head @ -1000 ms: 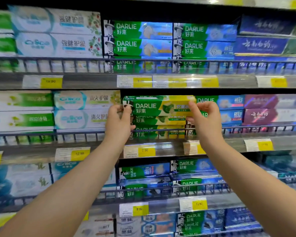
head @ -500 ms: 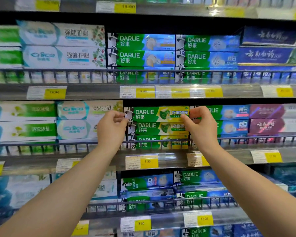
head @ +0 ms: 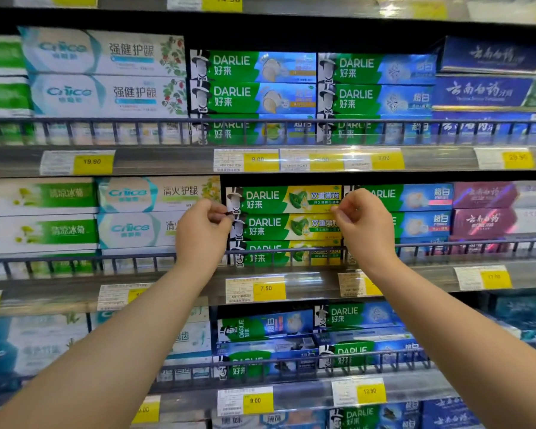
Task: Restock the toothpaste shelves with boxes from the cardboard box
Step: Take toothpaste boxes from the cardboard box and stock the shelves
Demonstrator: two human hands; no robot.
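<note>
A green-and-yellow Darlie toothpaste box (head: 283, 198) lies on top of a stack of matching boxes (head: 287, 227) on the middle shelf, behind the wire rail (head: 291, 252). My left hand (head: 203, 233) pinches the top box's lower left end with thumb and forefinger. At its right end, my right hand (head: 364, 226) has its fingertips curled against the box. Both forearms reach up from below. The cardboard box is not in view.
White Crice boxes (head: 157, 196) stand just left of the stack, and green-and-blue Darlie boxes (head: 415, 198) just right. Full shelves run above and below, each with a rail and yellow price tags (head: 268, 288). Dark blue and maroon boxes fill the right end.
One second ago both hands held the box in front of the stack. It now rests on the stack, pushed back into line. My hands have dropped slightly at its ends.
</note>
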